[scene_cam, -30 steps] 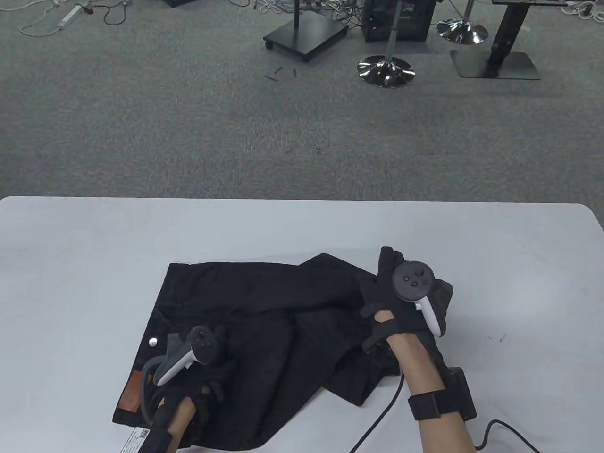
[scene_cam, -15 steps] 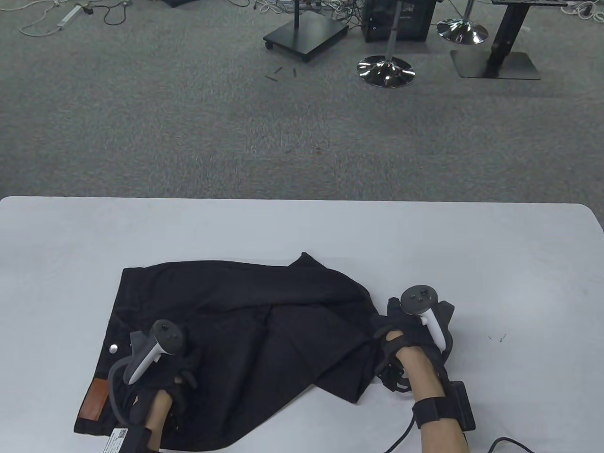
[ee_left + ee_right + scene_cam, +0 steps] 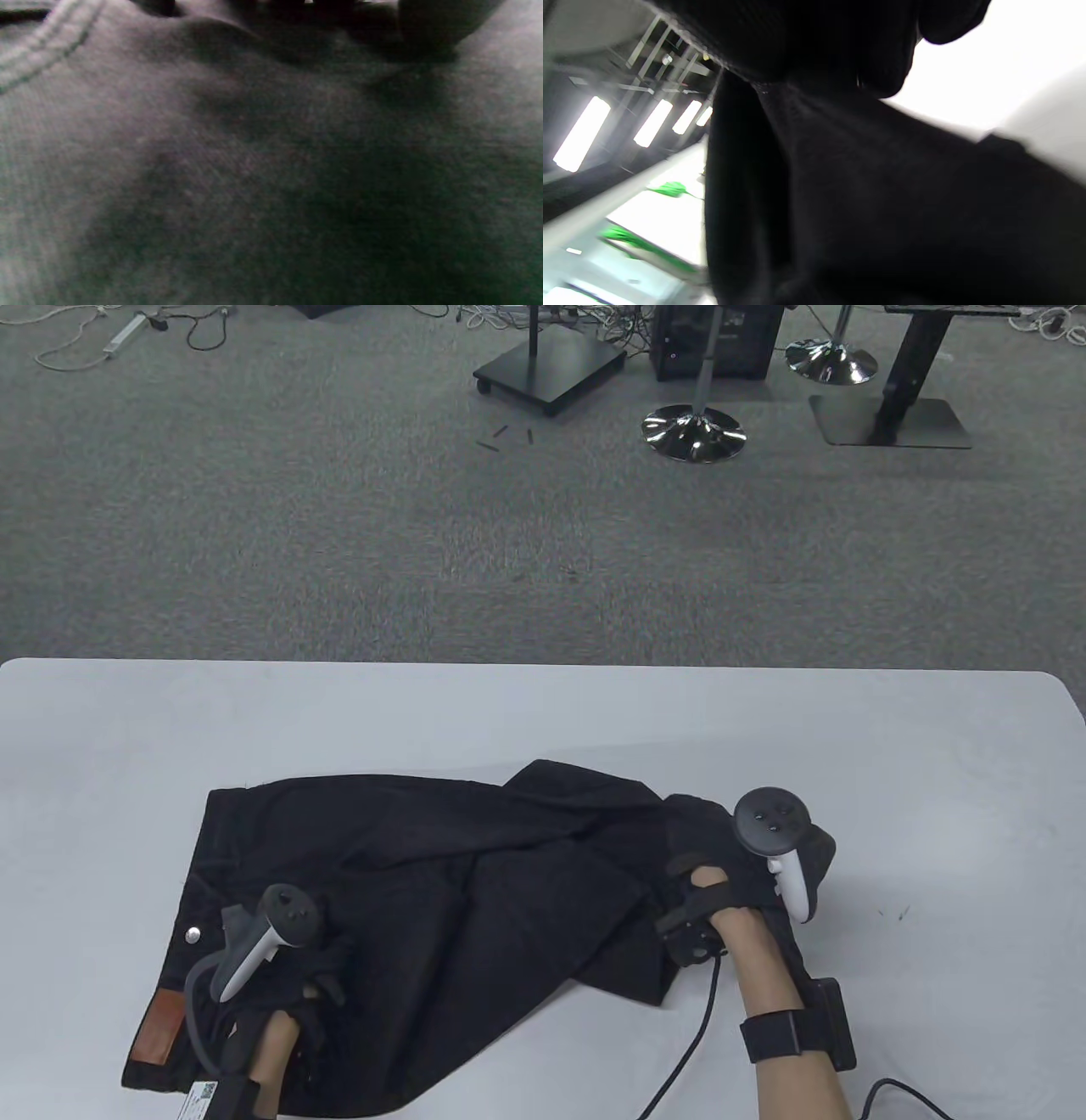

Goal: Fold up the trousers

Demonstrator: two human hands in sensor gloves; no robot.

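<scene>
Black trousers [image 3: 441,916] lie bunched on the white table [image 3: 543,712], with the waistband, a metal button [image 3: 193,934] and a brown leather patch [image 3: 158,1037] at the left. My left hand [image 3: 297,959] rests on the fabric near the waistband; its wrist view is filled with dark cloth [image 3: 271,169], and its grip is hidden. My right hand [image 3: 738,874] grips the right end of the trousers, a leg end, and holds it just off the table; black fabric [image 3: 882,190] hangs in its wrist view.
The trousers lie near the front edge of the table. Bare table surface lies behind and to the right [image 3: 933,780]. A cable [image 3: 687,1060] runs from my right wrist along the front. Stands and chair bases [image 3: 694,432] are on the carpet beyond.
The trousers have slid to the left with my left hand. My right hand pulled back toward me with the leg end, then lifted it forward and right again.
</scene>
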